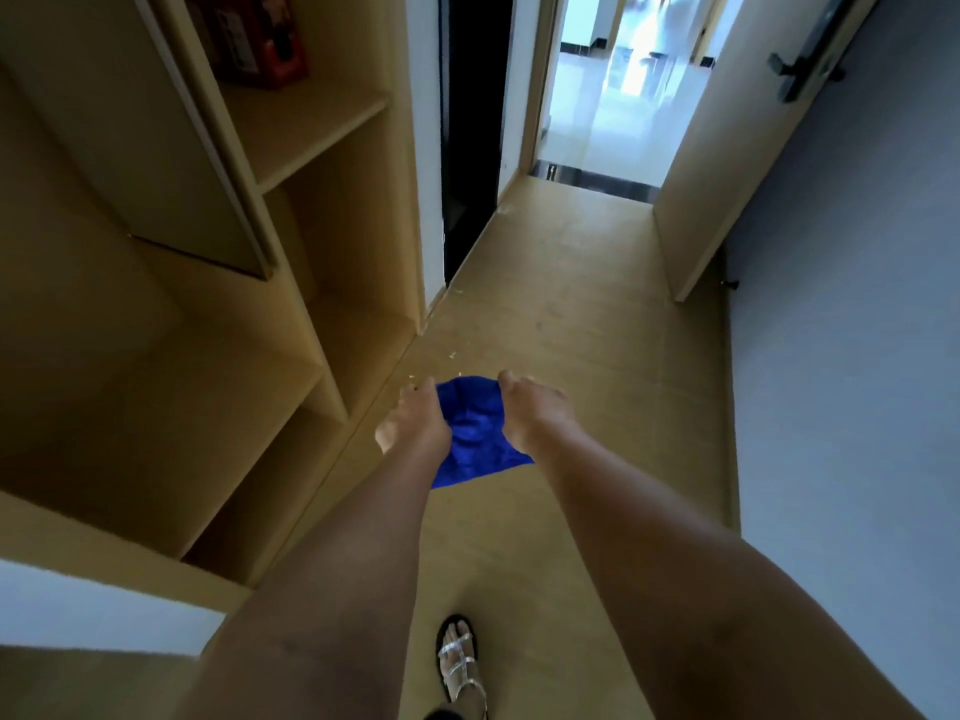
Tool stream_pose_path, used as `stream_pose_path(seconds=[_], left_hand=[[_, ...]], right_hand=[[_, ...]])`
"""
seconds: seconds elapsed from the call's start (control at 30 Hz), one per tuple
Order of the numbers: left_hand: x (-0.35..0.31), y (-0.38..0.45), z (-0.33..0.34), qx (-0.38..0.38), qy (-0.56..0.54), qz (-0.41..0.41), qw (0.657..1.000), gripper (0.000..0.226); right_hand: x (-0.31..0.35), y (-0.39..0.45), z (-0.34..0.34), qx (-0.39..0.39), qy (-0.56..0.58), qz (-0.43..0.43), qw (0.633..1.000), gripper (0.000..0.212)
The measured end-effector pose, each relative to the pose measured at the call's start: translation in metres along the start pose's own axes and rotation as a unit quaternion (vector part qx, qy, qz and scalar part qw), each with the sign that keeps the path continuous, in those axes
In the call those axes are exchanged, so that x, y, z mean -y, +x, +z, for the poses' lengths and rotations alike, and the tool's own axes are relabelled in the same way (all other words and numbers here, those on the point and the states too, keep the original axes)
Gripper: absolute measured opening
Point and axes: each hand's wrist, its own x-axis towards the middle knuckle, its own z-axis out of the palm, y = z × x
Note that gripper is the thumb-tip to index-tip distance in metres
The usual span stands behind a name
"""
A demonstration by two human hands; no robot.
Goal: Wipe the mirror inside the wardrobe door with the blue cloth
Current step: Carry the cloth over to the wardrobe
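The blue cloth (475,433) hangs bunched between my two hands, out in front of me above the floor. My left hand (415,420) grips its left edge, and my right hand (532,413) grips its right edge. The open wooden wardrobe (291,210) stands to my left with bare shelves. A pale panel with a light edge strip (208,148) leans across the wardrobe's upper left; I cannot tell whether it is the door, and no mirror surface shows.
A red box (270,44) sits on the upper wardrobe shelf. Ahead, a tan floor (561,314) leads to a bright doorway (613,111) with an open room door (737,163) on the right. A grey wall (857,304) runs along my right. My sandalled foot (460,662) is below.
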Motion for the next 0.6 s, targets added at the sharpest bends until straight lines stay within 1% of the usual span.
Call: stream_pose_path(seconds=[0.13,0.27,0.5,0.6], left_hand=[[-0.009,0.062,-0.029,-0.016,-0.013,-0.005,1.000,0.046],[-0.015,0.115,-0.054,-0.028,-0.017,-0.024,0.999,0.045],[-0.017,0.197,-0.079,-0.040,-0.023,-0.065,0.997,0.047],[-0.021,0.235,-0.089,-0.055,-0.033,-0.085,0.994,0.043]], right_hand=[[0.015,0.066,-0.027,-0.008,-0.006,-0.016,1.000,0.050],[0.030,0.126,-0.047,-0.018,-0.010,-0.035,0.999,0.045],[0.055,0.223,-0.064,-0.011,-0.024,-0.080,0.996,0.050],[0.063,0.267,-0.075,-0.016,-0.029,-0.103,0.994,0.049]])
